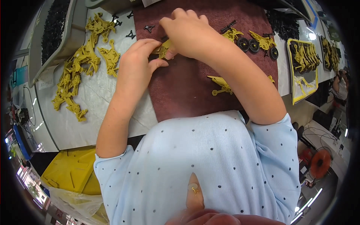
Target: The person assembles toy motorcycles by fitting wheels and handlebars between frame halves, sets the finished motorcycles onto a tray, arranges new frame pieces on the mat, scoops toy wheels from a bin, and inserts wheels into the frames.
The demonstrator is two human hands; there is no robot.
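Over the dark red cloth (180, 93), my left hand (135, 58) and my right hand (187, 33) meet at a yellow plastic toy part (162, 50). The fingers of my left hand pinch its left side. My right hand curls over it from above, thumb against its near right edge, hiding much of it. Left of my hands, a loose yellow toy body (109, 58) lies on the pale table, beside a pile of similar pieces (75, 69). Small black Y-shaped pieces (149, 28) lie just beyond my left hand.
A grey bin (67, 35) of black parts stands at the left. Right of my right forearm are yellow bodies (262, 40) with black wheels (254, 45). Another yellow piece (221, 85) lies near that forearm. A yellow-rimmed tray (293, 92) of yellow-and-black assemblies sits far right.
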